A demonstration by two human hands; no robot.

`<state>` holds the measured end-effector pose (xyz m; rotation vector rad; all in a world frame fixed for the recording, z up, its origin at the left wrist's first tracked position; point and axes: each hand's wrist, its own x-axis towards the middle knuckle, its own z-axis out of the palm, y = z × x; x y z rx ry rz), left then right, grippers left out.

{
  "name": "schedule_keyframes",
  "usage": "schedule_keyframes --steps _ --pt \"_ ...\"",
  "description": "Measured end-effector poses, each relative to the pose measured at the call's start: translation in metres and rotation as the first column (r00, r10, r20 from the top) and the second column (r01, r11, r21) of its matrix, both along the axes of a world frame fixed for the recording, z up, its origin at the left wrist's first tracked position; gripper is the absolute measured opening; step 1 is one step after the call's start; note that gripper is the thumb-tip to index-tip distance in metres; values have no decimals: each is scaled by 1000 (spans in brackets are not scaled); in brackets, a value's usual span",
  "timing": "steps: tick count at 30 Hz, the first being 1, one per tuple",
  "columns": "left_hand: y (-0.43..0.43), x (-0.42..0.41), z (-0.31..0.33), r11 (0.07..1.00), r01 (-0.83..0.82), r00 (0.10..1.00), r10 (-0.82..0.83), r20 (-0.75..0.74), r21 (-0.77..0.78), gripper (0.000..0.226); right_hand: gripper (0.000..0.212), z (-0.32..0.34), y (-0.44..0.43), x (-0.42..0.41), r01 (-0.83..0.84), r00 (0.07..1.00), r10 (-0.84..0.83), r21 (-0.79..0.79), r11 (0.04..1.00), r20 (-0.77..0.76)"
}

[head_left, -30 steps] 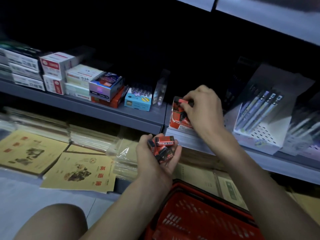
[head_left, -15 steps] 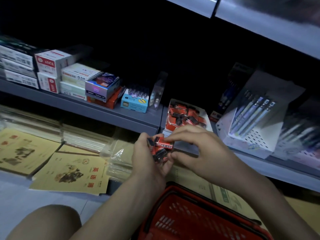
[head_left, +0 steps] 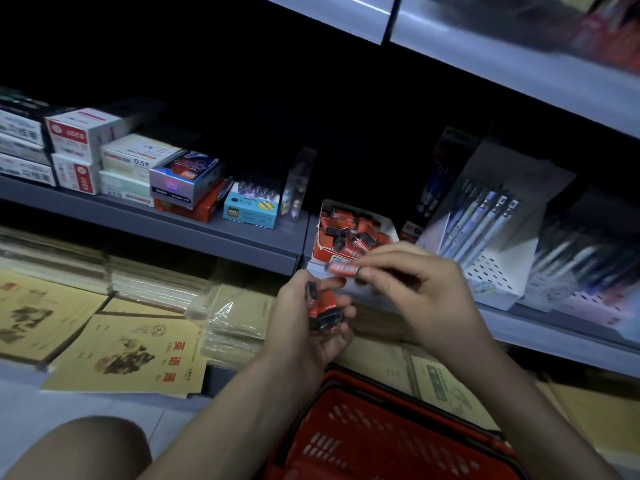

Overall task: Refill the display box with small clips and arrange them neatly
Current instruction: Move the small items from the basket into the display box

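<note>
A white-walled display box point(head_left: 390, 226) on the grey shelf holds several small red and black clip packs, lying jumbled. My left hand point(head_left: 304, 336) sits palm-up below the shelf edge and cups a small pile of the same red clip packs point(head_left: 323, 308). My right hand point(head_left: 420, 292) hovers just right of it and pinches one red clip pack point(head_left: 343, 268) between thumb and fingers, lifted a little above the pile and just in front of the box.
A red shopping basket point(head_left: 381, 441) stands below my arms. Stationery boxes point(head_left: 183, 178) line the shelf at left; a white pen display point(head_left: 491, 237) stands right of the clip box. Yellow notebooks point(head_left: 131, 355) cover the lower shelf. My knee shows at bottom left.
My right hand left the display box, came down to the pile in my left palm, took one clip pack and now lifts it up toward the box.
</note>
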<state>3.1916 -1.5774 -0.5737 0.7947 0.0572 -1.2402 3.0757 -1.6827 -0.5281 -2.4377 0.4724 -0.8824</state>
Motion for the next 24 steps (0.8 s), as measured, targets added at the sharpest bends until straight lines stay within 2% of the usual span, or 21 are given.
schedule_keyframes --steps 2,4,6,9,11,13,15,18,19,21,22,24 --pt "0 0 0 1000 1 1000 -1 -9 11 30 15 4 -9 -1 154 982 -144 -80 985 126" --pt "0 2 -2 1000 -9 1000 10 -29 21 31 15 6 -23 0 300 950 -265 -240 923 167" --pt "-1 3 -3 999 -25 999 26 -40 30 33 14 0 -38 4 300 951 -306 -379 875 48" --pt "-2 3 -2 998 -49 998 50 -24 32 38 15 -12 -48 10 187 899 -348 -484 855 -267" --pt "-2 4 -1 997 -70 998 70 5 30 38 17 -4 -43 11 222 879 -374 -439 871 -297" --pt "-2 4 -2 995 -91 995 90 40 30 38 18 8 -31 9 273 909 -367 -380 884 -199" --pt "-1 5 -2 995 -95 994 94 64 17 41 16 19 -9 10 286 940 -320 -239 928 -121" --pt "0 4 1 997 -70 993 71 91 -15 47 5 24 26 16 204 954 -177 93 974 -243" --pt "0 3 3 998 -62 993 63 99 -16 48 7 22 34 18 182 943 -130 145 973 -308" --pt "0 1 4 999 -51 989 50 138 -2 52 22 16 41 18 145 914 -85 123 982 -396" --pt "-1 0 4 999 -51 983 48 176 16 54 27 14 41 19 130 911 -63 138 982 -408" --pt "-2 -2 3 996 -63 964 46 262 59 56 30 10 37 18 99 920 15 267 958 -392"
